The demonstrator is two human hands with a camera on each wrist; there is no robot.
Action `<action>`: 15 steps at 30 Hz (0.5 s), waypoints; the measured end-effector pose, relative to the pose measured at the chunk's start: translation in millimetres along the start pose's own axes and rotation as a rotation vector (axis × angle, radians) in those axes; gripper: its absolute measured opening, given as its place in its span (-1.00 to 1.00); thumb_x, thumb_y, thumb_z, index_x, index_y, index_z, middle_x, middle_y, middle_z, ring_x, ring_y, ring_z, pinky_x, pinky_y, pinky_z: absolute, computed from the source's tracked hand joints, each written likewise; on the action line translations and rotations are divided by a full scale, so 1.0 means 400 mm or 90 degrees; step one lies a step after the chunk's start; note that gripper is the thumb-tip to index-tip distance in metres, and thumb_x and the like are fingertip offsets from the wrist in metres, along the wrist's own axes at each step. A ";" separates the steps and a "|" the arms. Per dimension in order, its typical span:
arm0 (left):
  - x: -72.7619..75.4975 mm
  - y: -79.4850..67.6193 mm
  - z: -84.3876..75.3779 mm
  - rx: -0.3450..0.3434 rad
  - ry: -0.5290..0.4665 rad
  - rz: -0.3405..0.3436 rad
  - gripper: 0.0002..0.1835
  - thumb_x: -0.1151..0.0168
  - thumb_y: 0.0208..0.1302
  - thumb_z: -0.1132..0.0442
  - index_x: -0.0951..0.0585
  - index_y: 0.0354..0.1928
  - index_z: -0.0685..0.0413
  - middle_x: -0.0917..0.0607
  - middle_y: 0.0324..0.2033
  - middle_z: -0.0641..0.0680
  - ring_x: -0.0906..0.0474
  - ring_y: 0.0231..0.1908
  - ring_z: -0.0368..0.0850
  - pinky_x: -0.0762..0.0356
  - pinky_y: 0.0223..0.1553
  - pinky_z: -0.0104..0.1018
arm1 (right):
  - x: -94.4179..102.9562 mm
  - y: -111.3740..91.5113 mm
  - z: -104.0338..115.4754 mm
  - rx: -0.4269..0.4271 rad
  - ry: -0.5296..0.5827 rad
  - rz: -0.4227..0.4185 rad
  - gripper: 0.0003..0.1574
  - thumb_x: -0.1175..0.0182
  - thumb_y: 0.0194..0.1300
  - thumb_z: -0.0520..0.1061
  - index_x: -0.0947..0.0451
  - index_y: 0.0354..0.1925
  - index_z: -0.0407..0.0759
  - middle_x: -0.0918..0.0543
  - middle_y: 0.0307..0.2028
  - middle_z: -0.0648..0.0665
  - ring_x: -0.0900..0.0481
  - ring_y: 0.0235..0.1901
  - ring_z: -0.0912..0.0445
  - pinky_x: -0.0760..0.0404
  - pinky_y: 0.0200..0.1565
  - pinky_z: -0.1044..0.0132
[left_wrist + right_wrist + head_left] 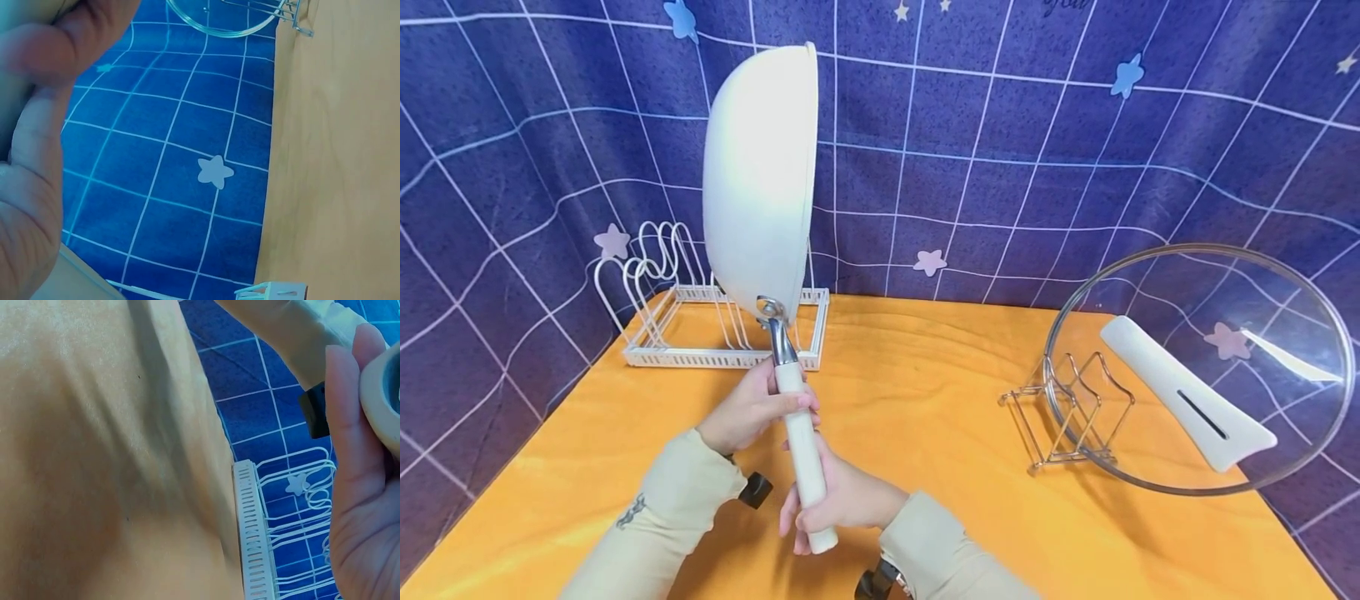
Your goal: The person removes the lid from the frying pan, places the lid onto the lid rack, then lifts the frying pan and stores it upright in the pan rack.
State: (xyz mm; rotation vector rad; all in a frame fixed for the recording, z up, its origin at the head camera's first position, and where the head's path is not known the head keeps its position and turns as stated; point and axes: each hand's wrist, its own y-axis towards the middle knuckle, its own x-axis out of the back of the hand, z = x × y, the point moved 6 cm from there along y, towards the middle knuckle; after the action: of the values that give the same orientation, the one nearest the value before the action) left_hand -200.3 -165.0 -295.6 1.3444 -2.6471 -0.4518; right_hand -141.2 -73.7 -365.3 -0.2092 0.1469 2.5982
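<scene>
A white wok (760, 175) is turned up on its side, its bowl raised and its rim facing right in the head view. My left hand (756, 412) grips the upper part of its long white handle (805, 454), just below the metal neck. Further down, my right hand (850, 492) wraps the handle near its end. The wok's lower edge overlaps a white dish rack (692, 359) behind it. In the left wrist view, thumb and fingers of the left hand (37, 150) close round the handle. The handle's end (375, 400) shows beside the right hand's fingers in the right wrist view.
At the right, a large glass lid (1150, 287) with a white grip (1187, 396) stands tilted in a small metal wire rack (1078, 454). An orange cloth (925, 375) covers the table. A blue gridded curtain with stars (970, 183) hangs behind and at both sides.
</scene>
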 end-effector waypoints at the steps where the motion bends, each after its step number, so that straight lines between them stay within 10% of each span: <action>1: 0.000 0.001 0.000 0.003 0.004 0.001 -0.81 -0.06 0.30 0.52 -0.29 -0.16 0.20 -0.72 -0.39 -0.07 -0.69 -0.35 -0.20 -0.68 -0.23 -0.30 | 0.001 -0.002 -0.001 -0.002 0.001 0.000 -0.01 0.03 0.01 -0.54 0.20 0.34 -0.16 -0.36 -0.26 -0.85 -0.61 -0.55 0.21 -0.69 -0.39 0.29; 15: 0.004 0.004 0.003 0.003 0.008 0.000 -0.79 -0.04 0.29 0.54 -0.27 -0.15 0.21 -0.72 -0.39 -0.07 -0.70 -0.34 -0.19 -0.68 -0.22 -0.29 | 0.006 0.003 0.001 0.001 -0.008 0.013 -0.03 0.03 0.04 -0.51 0.21 0.32 -0.17 -0.33 -0.25 -0.87 -0.60 -0.53 0.21 -0.68 -0.40 0.28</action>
State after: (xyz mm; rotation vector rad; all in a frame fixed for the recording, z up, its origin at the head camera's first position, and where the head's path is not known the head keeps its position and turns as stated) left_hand -202.9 -165.0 -296.2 1.3432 -2.6402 -0.4355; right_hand -143.8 -73.6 -365.4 -0.1926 0.1471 2.6195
